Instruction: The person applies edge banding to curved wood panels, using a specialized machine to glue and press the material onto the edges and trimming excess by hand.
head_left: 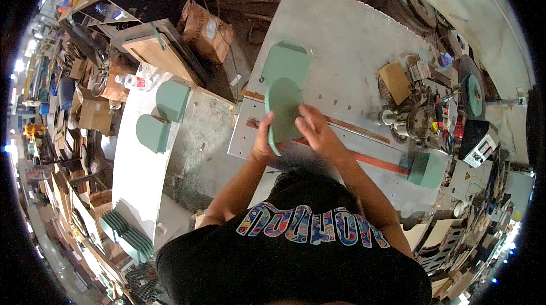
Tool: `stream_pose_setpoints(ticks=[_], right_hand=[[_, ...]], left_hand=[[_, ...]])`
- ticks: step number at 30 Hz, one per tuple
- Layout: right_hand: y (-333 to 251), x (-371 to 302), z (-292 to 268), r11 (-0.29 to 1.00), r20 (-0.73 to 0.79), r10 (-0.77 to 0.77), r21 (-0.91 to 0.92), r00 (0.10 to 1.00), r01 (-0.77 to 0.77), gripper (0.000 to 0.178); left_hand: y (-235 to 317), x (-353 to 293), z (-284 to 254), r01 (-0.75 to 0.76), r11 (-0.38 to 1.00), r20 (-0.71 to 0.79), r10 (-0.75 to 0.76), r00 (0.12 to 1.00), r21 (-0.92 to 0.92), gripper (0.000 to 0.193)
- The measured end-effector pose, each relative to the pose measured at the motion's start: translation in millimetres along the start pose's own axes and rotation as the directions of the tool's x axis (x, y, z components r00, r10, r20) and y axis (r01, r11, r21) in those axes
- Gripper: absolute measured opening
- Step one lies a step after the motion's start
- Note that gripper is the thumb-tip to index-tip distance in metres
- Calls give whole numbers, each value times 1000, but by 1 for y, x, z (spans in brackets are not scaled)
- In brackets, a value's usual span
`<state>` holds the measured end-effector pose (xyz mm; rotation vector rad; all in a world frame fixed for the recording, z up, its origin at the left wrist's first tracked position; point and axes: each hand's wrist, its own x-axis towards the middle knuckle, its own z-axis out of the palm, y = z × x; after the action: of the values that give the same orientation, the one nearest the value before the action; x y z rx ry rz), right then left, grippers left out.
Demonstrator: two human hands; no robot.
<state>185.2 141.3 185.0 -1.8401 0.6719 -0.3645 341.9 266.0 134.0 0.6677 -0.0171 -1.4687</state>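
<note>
I hold a green board (282, 106) with a rounded top, tilted up off the grey metal worktable (341, 37). My left hand (263, 140) grips its lower left edge. My right hand (311, 126) lies flat against its right face. Just beyond it a second green board (286, 61) of the same shape lies flat on the table. A wooden strip (358, 130) and a red strip (381, 164) run across the table under my right forearm.
A machine with a green wheel (472, 95) and metal rollers (398, 120) stands at the table's right. A green block (426, 169) sits by it. On the white bench (131, 180) to the left are two stacks of green boards (170, 100) (152, 132). More green boards (128, 234) stand below.
</note>
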Motion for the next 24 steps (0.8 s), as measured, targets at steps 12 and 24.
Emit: stream_pose_setpoints(ticks=[12, 24], right_hand=[[55, 110, -51, 855, -36, 438, 327, 898, -403, 34], [113, 182, -20, 898, -327, 433, 231, 840, -373, 29]], left_hand=[[106, 116, -29, -256, 633, -131, 498, 857, 730, 42], [147, 190, -52, 118, 571, -283, 209, 936, 813, 98]])
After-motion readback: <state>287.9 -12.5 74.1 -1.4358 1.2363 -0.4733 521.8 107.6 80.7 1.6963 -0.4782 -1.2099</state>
